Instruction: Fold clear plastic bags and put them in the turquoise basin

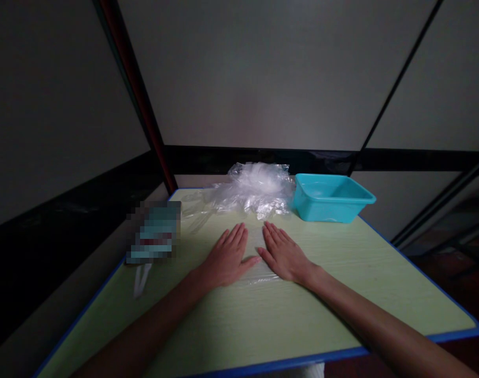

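A clear plastic bag lies flat on the table, its near edge showing as a shiny crease. My left hand rests palm down on its left side, fingers stretched out and pointing away from me. On the right side my right hand lies flat as well, its thumb close to the left thumb. Neither hand grips anything. Much of the bag is covered by the hands, and its see-through outline is hard to make out. Beyond the fingertips sits a crumpled heap of clear plastic bags.
A turquoise plastic basin stands at the table's back right. At the left edge lies a blurred-out, pale green item with a white strap. The light green table has blue edging; panelled walls rise behind it.
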The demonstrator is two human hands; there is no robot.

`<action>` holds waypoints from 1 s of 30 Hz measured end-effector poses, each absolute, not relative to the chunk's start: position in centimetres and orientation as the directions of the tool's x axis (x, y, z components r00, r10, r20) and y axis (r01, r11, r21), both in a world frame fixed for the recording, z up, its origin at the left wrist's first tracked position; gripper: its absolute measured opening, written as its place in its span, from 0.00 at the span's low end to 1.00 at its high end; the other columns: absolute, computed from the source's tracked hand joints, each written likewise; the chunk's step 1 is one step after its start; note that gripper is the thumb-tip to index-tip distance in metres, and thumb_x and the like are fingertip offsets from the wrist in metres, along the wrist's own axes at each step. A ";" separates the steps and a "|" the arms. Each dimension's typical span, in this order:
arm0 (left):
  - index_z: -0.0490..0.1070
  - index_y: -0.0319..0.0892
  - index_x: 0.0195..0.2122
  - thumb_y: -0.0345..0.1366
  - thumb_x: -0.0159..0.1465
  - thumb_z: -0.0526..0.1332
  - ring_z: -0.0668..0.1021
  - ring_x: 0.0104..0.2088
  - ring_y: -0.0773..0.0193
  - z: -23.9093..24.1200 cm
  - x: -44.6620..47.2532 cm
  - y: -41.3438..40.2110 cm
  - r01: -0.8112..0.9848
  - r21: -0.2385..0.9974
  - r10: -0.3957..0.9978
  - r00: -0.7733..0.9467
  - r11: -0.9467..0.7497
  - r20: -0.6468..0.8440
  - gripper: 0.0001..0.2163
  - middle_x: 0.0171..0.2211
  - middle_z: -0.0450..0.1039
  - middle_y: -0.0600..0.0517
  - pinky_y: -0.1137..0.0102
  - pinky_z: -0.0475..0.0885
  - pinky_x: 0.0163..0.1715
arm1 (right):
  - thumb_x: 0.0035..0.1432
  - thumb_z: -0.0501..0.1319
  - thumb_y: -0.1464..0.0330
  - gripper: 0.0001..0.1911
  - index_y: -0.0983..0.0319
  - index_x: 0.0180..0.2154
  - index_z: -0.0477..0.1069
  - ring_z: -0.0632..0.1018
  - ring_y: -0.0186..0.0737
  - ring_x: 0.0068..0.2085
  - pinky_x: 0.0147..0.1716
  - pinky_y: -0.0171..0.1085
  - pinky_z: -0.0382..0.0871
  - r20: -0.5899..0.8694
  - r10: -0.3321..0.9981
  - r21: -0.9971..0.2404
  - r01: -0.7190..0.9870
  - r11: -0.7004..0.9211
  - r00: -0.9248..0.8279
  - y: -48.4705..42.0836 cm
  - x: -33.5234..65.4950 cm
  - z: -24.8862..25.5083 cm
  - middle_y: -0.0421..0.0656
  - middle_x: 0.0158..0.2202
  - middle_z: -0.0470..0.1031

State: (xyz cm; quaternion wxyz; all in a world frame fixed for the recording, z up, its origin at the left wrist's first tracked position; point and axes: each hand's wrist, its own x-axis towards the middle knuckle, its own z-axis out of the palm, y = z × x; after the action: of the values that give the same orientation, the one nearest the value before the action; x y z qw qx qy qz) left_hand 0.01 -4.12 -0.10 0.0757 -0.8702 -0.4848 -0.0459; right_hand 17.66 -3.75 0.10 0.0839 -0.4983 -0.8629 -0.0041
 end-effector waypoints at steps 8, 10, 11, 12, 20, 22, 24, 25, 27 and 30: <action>0.51 0.26 0.57 0.53 0.61 0.41 0.51 0.60 0.53 -0.1 -0.1 -4.1 0.848 -0.077 0.832 0.530 -0.525 0.162 0.33 0.59 0.48 0.36 0.60 0.49 0.56 | 0.61 0.39 0.57 0.32 0.77 0.58 0.49 0.48 0.45 0.61 0.57 0.43 0.46 0.160 0.857 -0.079 0.859 0.506 -0.490 -3.8 17.7 0.1 0.56 0.60 0.44; 0.51 0.27 0.57 0.54 0.61 0.42 0.51 0.60 0.53 0.0 -0.1 -4.2 0.850 -0.071 0.834 0.526 -0.522 0.164 0.34 0.59 0.48 0.37 0.59 0.49 0.56 | 0.61 0.39 0.57 0.33 0.77 0.58 0.48 0.48 0.45 0.61 0.57 0.43 0.46 0.161 0.858 -0.081 0.859 0.505 -0.489 -3.7 17.7 0.0 0.56 0.60 0.44; 0.51 0.27 0.57 0.54 0.61 0.42 0.51 0.60 0.53 0.0 -0.1 -4.2 0.852 -0.069 0.836 0.523 -0.519 0.165 0.34 0.59 0.48 0.37 0.59 0.49 0.56 | 0.61 0.39 0.57 0.33 0.77 0.58 0.48 0.48 0.45 0.61 0.57 0.43 0.46 0.161 0.857 -0.080 0.859 0.505 -0.489 -3.7 17.7 0.0 0.56 0.60 0.44; 0.52 0.27 0.57 0.54 0.60 0.42 0.51 0.60 0.52 0.0 -0.1 -4.2 0.853 -0.069 0.838 0.521 -0.517 0.165 0.34 0.59 0.48 0.37 0.59 0.49 0.56 | 0.61 0.39 0.57 0.32 0.77 0.58 0.49 0.48 0.45 0.61 0.57 0.43 0.46 0.161 0.857 -0.078 0.859 0.506 -0.490 -3.7 17.7 0.0 0.56 0.60 0.44; 0.49 0.27 0.58 0.54 0.60 0.43 0.49 0.60 0.52 -0.3 -0.1 -4.0 0.854 -0.068 0.838 0.520 -0.516 0.165 0.35 0.60 0.46 0.37 0.59 0.48 0.56 | 0.61 0.39 0.58 0.32 0.77 0.58 0.48 0.48 0.46 0.60 0.57 0.43 0.45 0.147 0.860 -0.073 0.861 0.503 -0.489 -3.8 17.6 0.0 0.57 0.60 0.45; 0.49 0.26 0.58 0.54 0.60 0.42 0.49 0.60 0.52 -0.3 -0.2 -4.0 0.857 -0.064 0.843 0.514 -0.511 0.157 0.35 0.60 0.45 0.36 0.60 0.48 0.56 | 0.61 0.39 0.58 0.33 0.77 0.58 0.48 0.48 0.46 0.60 0.57 0.43 0.45 0.146 0.861 -0.076 0.862 0.501 -0.488 -3.7 17.7 0.0 0.57 0.60 0.44; 0.49 0.26 0.57 0.54 0.60 0.43 0.49 0.60 0.53 -0.1 -0.5 -4.1 0.868 -0.061 0.855 0.496 -0.493 0.153 0.36 0.60 0.44 0.36 0.60 0.48 0.56 | 0.61 0.39 0.57 0.33 0.77 0.58 0.48 0.48 0.45 0.60 0.57 0.43 0.45 0.150 0.860 -0.079 0.862 0.502 -0.487 -3.8 17.7 0.0 0.57 0.60 0.44; 0.49 0.25 0.57 0.54 0.60 0.43 0.49 0.60 0.53 -0.1 -0.6 -4.1 0.874 -0.059 0.861 0.485 -0.482 0.152 0.36 0.60 0.44 0.35 0.60 0.49 0.56 | 0.61 0.39 0.57 0.33 0.77 0.58 0.48 0.48 0.45 0.60 0.57 0.43 0.45 0.152 0.859 -0.080 0.861 0.503 -0.488 -3.8 17.7 0.0 0.56 0.60 0.45; 0.49 0.25 0.57 0.54 0.60 0.43 0.50 0.60 0.53 0.0 -1.0 -4.2 0.883 -0.052 0.870 0.469 -0.467 0.152 0.35 0.59 0.45 0.35 0.59 0.49 0.56 | 0.61 0.38 0.57 0.33 0.77 0.58 0.48 0.48 0.45 0.61 0.57 0.43 0.45 0.155 0.859 -0.084 0.860 0.504 -0.488 -3.8 17.7 0.0 0.56 0.60 0.45; 0.49 0.25 0.57 0.54 0.60 0.43 0.50 0.60 0.53 -0.1 -1.5 -4.0 0.891 -0.040 0.881 0.452 -0.451 0.142 0.35 0.59 0.45 0.35 0.58 0.49 0.56 | 0.61 0.38 0.57 0.33 0.77 0.58 0.48 0.48 0.45 0.60 0.57 0.43 0.45 0.157 0.859 -0.085 0.860 0.503 -0.487 -3.8 17.7 0.0 0.56 0.60 0.45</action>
State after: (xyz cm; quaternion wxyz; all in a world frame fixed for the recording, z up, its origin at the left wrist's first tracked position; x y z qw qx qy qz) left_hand -1.53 -4.04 -0.12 0.0542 -0.8504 -0.5210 -0.0501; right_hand 17.67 -3.82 0.01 0.0896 -0.4986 -0.8622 -0.0024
